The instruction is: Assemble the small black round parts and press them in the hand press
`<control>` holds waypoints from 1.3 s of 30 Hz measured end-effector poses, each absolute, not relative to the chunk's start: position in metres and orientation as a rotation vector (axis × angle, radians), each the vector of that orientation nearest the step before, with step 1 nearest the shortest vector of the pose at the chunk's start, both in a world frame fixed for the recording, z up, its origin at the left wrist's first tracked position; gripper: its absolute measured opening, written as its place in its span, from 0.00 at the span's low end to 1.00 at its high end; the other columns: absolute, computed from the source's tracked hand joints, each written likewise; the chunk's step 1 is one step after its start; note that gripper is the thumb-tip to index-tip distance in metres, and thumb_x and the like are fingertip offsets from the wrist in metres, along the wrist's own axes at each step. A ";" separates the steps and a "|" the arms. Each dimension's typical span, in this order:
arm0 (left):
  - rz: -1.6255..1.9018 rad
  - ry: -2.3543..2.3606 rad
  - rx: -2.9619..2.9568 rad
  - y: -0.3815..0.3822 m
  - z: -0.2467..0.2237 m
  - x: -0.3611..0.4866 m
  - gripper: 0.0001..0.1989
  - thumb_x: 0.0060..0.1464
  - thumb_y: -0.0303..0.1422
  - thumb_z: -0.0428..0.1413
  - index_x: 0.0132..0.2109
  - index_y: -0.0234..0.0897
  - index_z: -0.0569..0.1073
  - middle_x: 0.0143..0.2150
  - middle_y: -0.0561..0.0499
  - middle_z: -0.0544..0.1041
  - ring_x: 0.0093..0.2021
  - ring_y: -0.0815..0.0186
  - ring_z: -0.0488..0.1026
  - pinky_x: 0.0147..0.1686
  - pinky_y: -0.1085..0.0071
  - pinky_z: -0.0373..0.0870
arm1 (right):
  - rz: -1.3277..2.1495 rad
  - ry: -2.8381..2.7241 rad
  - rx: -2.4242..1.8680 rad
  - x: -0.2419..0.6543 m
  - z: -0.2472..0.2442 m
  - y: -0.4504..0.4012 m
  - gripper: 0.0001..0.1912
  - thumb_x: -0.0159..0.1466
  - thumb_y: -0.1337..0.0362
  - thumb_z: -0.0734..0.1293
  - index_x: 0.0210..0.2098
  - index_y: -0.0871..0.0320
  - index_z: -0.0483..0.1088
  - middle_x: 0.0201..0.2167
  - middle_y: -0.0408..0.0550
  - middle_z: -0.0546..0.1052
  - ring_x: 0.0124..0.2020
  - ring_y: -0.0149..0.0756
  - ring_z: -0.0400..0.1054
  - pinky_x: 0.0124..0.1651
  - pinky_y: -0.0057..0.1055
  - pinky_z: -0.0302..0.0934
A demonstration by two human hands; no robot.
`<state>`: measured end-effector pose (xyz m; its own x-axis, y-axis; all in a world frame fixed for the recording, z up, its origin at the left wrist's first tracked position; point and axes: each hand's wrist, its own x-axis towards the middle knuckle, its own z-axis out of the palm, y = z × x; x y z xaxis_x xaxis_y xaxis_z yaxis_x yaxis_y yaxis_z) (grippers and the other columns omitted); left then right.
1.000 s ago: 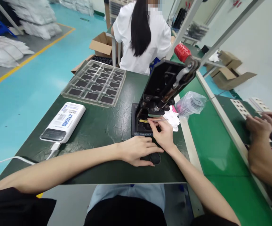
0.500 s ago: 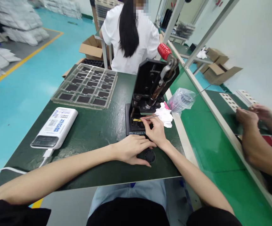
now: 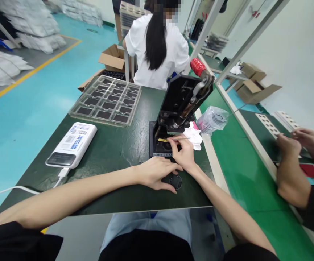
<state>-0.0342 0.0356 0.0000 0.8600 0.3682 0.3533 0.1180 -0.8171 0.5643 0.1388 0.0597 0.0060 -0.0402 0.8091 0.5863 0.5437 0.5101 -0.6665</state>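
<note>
My right hand (image 3: 183, 152) pinches a thin metal tool (image 3: 184, 138), tweezers-like, over the base of a black toggle press (image 3: 185, 101). Its fingertips are beside a small yellow strip (image 3: 162, 140) in the fixture (image 3: 161, 146). The press's upper plate is tilted up, and its lever has a red grip (image 3: 197, 67). My left hand (image 3: 157, 172) lies open, palm down, in front of the press base, fingers stretched toward my right wrist. A round black part (image 3: 176, 182) rests on the table between its thumb and index finger, partly covered; whether they touch it I cannot tell.
A clear tray (image 3: 128, 119) of dark flat pieces stands back left. A white power bank (image 3: 71, 145) with a cable lies at left. White tissue (image 3: 196, 139) and a plastic bag (image 3: 213, 119) are right of the press. One person sits ahead; another's hands (image 3: 289, 145) work at right.
The view has shifted slightly, so the table and press appear a little further right. My hands keep nearly the same pose at the press; the right one still pinches the thin tool.
</note>
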 end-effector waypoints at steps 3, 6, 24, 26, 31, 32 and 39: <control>0.598 0.363 2.485 0.036 0.003 -0.034 0.34 0.53 0.48 0.70 0.57 0.36 0.67 0.45 0.48 0.83 0.41 0.57 0.81 0.41 0.67 0.71 | 0.452 -1.588 -1.141 0.150 0.018 0.037 0.09 0.72 0.62 0.65 0.37 0.57 0.73 0.34 0.48 0.74 0.29 0.33 0.70 0.30 0.29 0.68; 0.597 0.391 2.465 0.035 0.004 -0.034 0.37 0.49 0.49 0.72 0.57 0.36 0.66 0.45 0.48 0.83 0.40 0.57 0.81 0.39 0.67 0.69 | 0.569 -1.602 -1.238 0.164 0.028 -0.002 0.09 0.72 0.61 0.66 0.37 0.57 0.73 0.33 0.47 0.74 0.27 0.30 0.68 0.28 0.27 0.65; 0.555 0.470 2.430 0.031 0.005 -0.036 0.36 0.55 0.53 0.67 0.59 0.38 0.62 0.42 0.49 0.83 0.39 0.56 0.82 0.38 0.67 0.69 | 0.516 -1.865 -1.325 0.169 0.011 -0.060 0.06 0.72 0.71 0.63 0.39 0.57 0.71 0.32 0.46 0.74 0.29 0.32 0.70 0.29 0.27 0.65; 0.553 0.475 2.444 0.031 0.005 -0.036 0.34 0.58 0.53 0.65 0.60 0.38 0.62 0.42 0.48 0.83 0.39 0.56 0.82 0.38 0.67 0.69 | 0.485 -1.884 -1.326 0.168 0.011 -0.060 0.06 0.72 0.71 0.63 0.40 0.56 0.70 0.33 0.47 0.74 0.30 0.33 0.71 0.30 0.28 0.66; 0.547 0.472 2.471 0.031 0.004 -0.036 0.35 0.58 0.56 0.63 0.59 0.38 0.62 0.41 0.48 0.83 0.37 0.56 0.82 0.35 0.67 0.68 | 0.463 -1.911 -1.342 0.169 0.010 -0.064 0.07 0.72 0.72 0.63 0.41 0.56 0.71 0.34 0.47 0.74 0.32 0.33 0.71 0.32 0.29 0.67; 0.549 0.467 2.476 0.031 0.004 -0.035 0.35 0.58 0.56 0.63 0.59 0.38 0.62 0.41 0.48 0.83 0.37 0.56 0.82 0.34 0.67 0.68 | 0.461 -1.915 -1.344 0.169 0.010 -0.065 0.07 0.71 0.72 0.63 0.41 0.56 0.71 0.34 0.47 0.74 0.32 0.33 0.71 0.32 0.29 0.67; 0.529 0.461 2.491 0.032 0.004 -0.034 0.37 0.54 0.56 0.66 0.58 0.37 0.62 0.40 0.49 0.83 0.37 0.54 0.82 0.33 0.67 0.68 | 0.449 -1.960 -1.336 0.168 0.014 -0.063 0.08 0.71 0.74 0.62 0.40 0.56 0.70 0.34 0.47 0.73 0.33 0.34 0.71 0.34 0.30 0.67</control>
<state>-0.0336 0.0316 0.0042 0.8641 0.4247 0.2703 0.2097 -0.7918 0.5736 0.1679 -0.0634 0.0143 -0.2122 0.9087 0.3596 0.6614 0.4044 -0.6317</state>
